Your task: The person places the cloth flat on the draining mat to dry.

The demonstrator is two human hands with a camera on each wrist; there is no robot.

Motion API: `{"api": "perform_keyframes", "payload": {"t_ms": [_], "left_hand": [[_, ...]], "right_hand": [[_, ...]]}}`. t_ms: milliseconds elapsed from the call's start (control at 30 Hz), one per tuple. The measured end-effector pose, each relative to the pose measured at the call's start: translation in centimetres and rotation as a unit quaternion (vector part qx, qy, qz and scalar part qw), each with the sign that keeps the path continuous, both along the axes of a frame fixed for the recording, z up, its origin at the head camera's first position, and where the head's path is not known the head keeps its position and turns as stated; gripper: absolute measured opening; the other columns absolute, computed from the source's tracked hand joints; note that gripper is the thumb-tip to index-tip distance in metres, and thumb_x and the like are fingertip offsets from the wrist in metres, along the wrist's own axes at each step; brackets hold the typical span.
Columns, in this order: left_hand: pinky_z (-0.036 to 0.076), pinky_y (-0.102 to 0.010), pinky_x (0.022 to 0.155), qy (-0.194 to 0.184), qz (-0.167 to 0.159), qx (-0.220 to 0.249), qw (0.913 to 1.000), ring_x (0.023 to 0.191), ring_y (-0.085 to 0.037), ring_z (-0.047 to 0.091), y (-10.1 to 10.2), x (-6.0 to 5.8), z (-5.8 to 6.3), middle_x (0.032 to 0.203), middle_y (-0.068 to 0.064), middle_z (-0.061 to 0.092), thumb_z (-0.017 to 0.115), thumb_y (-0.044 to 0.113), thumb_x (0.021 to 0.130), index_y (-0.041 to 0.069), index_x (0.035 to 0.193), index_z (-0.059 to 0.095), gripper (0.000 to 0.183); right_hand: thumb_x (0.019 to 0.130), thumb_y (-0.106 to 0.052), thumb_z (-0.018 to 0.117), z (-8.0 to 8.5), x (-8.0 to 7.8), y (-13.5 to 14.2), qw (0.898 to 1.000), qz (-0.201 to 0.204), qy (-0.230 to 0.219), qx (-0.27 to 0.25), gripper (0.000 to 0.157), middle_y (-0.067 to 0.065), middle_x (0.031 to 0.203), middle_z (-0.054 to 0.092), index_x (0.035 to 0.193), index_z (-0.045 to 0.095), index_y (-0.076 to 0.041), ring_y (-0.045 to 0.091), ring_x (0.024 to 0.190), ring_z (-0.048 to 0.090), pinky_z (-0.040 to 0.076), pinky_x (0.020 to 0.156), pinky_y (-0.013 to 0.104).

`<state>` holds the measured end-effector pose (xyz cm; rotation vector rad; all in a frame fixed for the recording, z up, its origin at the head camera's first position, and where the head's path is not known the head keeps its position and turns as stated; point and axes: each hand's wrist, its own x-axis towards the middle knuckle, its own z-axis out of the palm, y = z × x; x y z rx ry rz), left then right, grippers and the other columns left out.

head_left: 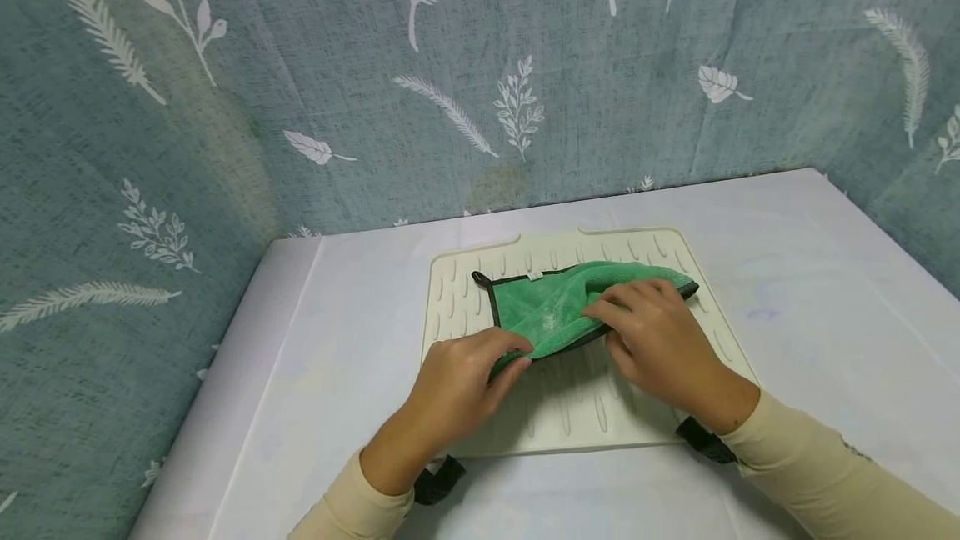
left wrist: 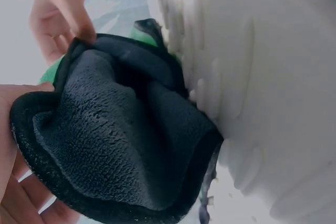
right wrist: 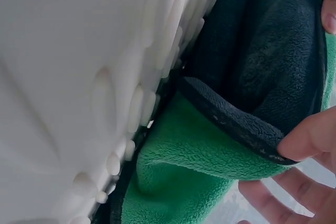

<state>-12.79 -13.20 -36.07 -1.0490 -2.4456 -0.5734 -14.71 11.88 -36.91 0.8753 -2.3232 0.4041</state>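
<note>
A green plush cloth [head_left: 551,315] with black edging and a hanging loop lies partly on a cream ridged mat [head_left: 570,427]. Its underside [left wrist: 105,135] is dark grey, and the near edge is lifted off the mat. My left hand [head_left: 461,377] pinches that edge at the near left corner, thumb below and fingers on top. Farther right, my right hand [head_left: 660,344] pinches the same edge between thumb and fingers. In the right wrist view the right thumb [right wrist: 310,135] presses the dark side near the black trim [right wrist: 231,116], with fingers behind on the green side.
The mat lies on a white-covered table [head_left: 337,357]. Behind and at the sides hangs a blue-green curtain [head_left: 337,82] with white leaf prints. Black straps [head_left: 438,480] sit at both wrists, below the beige sleeves [head_left: 832,465].
</note>
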Motion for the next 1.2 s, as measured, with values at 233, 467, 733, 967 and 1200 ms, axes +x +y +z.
{"api": "perform_keyframes", "payload": {"t_ms": [233, 467, 733, 967, 1200], "left_hand": [[0.049, -0.019, 0.060, 0.023, 0.004, 0.013, 0.9996, 0.075, 0.001, 0.063, -0.51, -0.37, 0.20, 0.089, 0.012, 0.067, 0.065, 0.024, 0.086, 0.019, 0.094, 0.065, 0.009], [0.049, -0.018, 0.061, 0.027, 0.012, 0.013, 0.9995, 0.076, 0.002, 0.064, -0.41, -0.66, -0.11, 0.088, 0.013, 0.068, 0.066, 0.024, 0.086, 0.020, 0.093, 0.066, 0.009], [0.049, -0.020, 0.059, 0.032, 0.034, 0.006, 0.9989, 0.075, 0.000, 0.064, -0.96, -0.46, -0.22, 0.089, 0.012, 0.068, 0.069, 0.023, 0.083, 0.021, 0.093, 0.066, 0.010], [0.050, -0.021, 0.059, 0.035, 0.040, 0.003, 0.9986, 0.076, 0.000, 0.065, -0.86, -0.56, -0.43, 0.090, 0.012, 0.068, 0.069, 0.023, 0.083, 0.021, 0.093, 0.066, 0.011], [0.050, -0.021, 0.058, 0.024, 0.053, 0.002, 0.9983, 0.075, 0.000, 0.064, -0.60, -0.45, -0.50, 0.089, 0.013, 0.068, 0.068, 0.023, 0.084, 0.021, 0.095, 0.065, 0.012]], "right_hand": [[0.078, -0.008, 0.056, 0.19, -0.12, 0.01, 1.000, -0.011, -0.016, -0.024, 0.026, 0.003, 0.094, 0.063, 0.100, 0.068, -0.015, 0.024, 0.090, 0.059, 0.041, 0.083, 0.047], [0.075, -0.006, 0.063, 0.27, -0.12, 0.37, 0.999, -0.040, 0.002, -0.020, 0.029, 0.005, 0.091, 0.067, 0.103, 0.070, -0.010, 0.025, 0.086, 0.061, 0.044, 0.081, 0.046], [0.077, -0.010, 0.070, 0.26, -0.20, 0.30, 0.998, -0.049, -0.017, -0.047, 0.017, 0.007, 0.090, 0.067, 0.094, 0.071, -0.007, 0.026, 0.088, 0.063, 0.049, 0.080, 0.043], [0.081, -0.014, 0.068, 0.08, 0.13, 0.56, 0.994, -0.059, -0.063, -0.065, 0.015, 0.004, 0.091, 0.065, 0.095, 0.069, -0.008, 0.018, 0.080, 0.062, 0.050, 0.061, 0.033], [0.084, -0.015, 0.066, 0.17, 0.33, 0.75, 0.991, -0.064, -0.090, -0.078, 0.015, 0.000, 0.089, 0.063, 0.098, 0.067, -0.010, 0.009, 0.066, 0.057, 0.040, 0.050, 0.021]]}}
